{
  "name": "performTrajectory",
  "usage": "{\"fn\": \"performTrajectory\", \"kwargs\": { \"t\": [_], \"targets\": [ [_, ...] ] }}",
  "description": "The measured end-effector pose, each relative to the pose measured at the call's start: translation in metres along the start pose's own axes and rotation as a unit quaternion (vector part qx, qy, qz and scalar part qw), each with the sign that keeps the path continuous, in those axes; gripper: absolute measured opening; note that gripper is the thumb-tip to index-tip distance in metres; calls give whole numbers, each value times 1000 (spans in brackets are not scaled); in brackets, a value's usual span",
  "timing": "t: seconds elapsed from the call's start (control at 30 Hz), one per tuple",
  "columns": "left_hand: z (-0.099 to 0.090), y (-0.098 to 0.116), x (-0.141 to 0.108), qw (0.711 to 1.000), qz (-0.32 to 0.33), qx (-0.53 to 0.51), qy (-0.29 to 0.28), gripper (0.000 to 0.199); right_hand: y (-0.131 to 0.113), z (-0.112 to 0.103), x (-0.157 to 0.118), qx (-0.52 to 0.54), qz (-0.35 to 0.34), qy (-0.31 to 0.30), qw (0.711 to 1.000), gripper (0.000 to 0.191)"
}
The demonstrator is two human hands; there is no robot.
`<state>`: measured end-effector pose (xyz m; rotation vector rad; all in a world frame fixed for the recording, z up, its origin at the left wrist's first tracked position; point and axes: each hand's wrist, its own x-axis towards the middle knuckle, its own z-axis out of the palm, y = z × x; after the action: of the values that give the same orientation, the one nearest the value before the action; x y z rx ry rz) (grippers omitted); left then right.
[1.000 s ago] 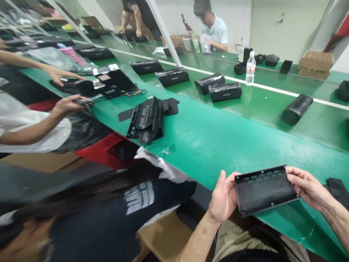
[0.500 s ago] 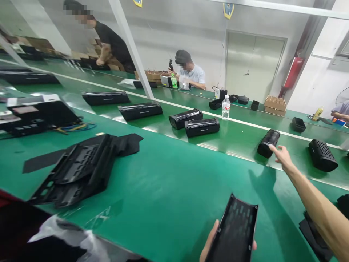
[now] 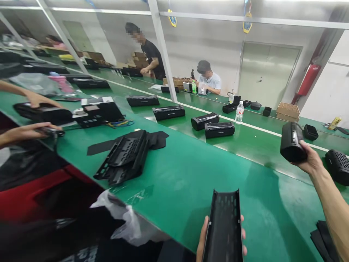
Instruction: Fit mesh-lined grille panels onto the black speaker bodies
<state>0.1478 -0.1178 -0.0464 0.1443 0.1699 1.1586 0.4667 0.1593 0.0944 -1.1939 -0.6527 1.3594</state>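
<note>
A black slotted half-shell [image 3: 225, 225] is gripped in the left hand [image 3: 202, 238] at the bottom centre of the frame, its hollow side turned toward the camera and both long edges clasped by the fingers. At the right of the frame, a black rounded housing [image 3: 292, 143] is clamped in the right hand [image 3: 312, 160] and held up above the green work surface [image 3: 180, 174]. Just beside it, at the right edge, a perforated black housing [image 3: 339, 165] is seen. Slotted black panels [image 3: 124, 156] are piled left of centre. A water bottle [image 3: 239, 113] is stood upright right of centre.
</note>
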Motion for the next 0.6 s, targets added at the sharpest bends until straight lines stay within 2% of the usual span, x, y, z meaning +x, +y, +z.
{"fn": "performTrajectory", "kwargs": {
  "t": [0.07,0.1,0.2,0.23,0.3,0.37,0.43,0.53,0.6],
  "targets": [
    [13,-7,3,999,49,-17,9,68,8,-8,-37,46,-48,-50,997,59],
    [19,-11,6,997,74,-28,13,65,19,-9,-56,73,-66,-93,991,73],
    [33,-24,15,991,120,-51,7,63,64,-7,-108,98,-22,-244,964,99],
    [35,-28,18,990,129,-54,-1,66,78,-7,-122,91,2,-262,961,101],
    [36,-35,24,988,145,-53,-13,73,94,-9,-145,40,40,-252,966,99],
    [33,-41,29,985,167,-48,-6,78,92,-8,-160,-63,69,-250,964,99],
    [31,-46,36,980,195,-39,13,81,74,0,-172,-186,71,-287,937,103],
    [35,-57,47,971,239,-21,20,85,41,25,-188,-360,20,-341,868,107],
    [43,-63,54,965,264,-13,-4,82,25,43,-197,-473,-35,-343,811,113]
  ]
}}
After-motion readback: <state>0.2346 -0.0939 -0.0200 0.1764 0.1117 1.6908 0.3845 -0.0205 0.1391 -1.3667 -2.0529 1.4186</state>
